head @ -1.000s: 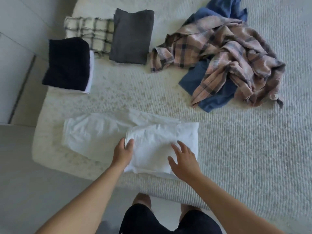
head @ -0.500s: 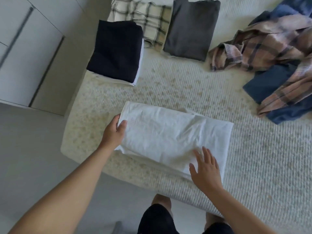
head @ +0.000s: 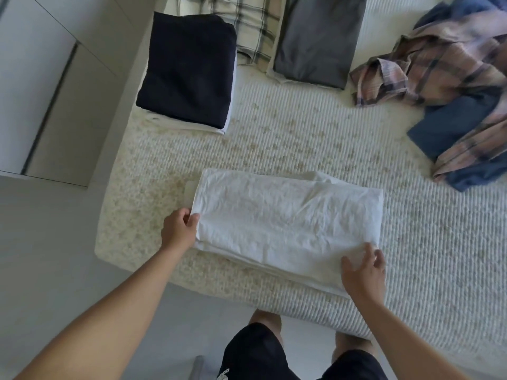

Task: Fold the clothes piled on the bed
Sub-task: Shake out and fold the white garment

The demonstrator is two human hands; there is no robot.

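A white garment (head: 285, 220) lies folded into a wide rectangle near the bed's front edge. My left hand (head: 179, 231) pinches its left end between thumb and fingers. My right hand (head: 363, 272) grips its near right corner, fingers curled on the cloth. An unfolded pile sits at the far right: a pink plaid shirt (head: 450, 67) over a blue garment (head: 450, 124). At the back lie folded pieces: a navy one (head: 189, 69) on a white one, a cream plaid one (head: 247, 20) and a grey one (head: 318, 37).
The cream textured bed cover (head: 301, 127) stretches between the folded stack and the white garment. The bed's left edge borders a white wardrobe (head: 30, 78) and grey floor (head: 49, 259). My legs in black shorts (head: 263, 355) stand against the front edge.
The white garment's left half was folded over onto the right, leaving a compact rectangle. My left hand stayed at the left end; my right hand slid to the near right corner and curled.
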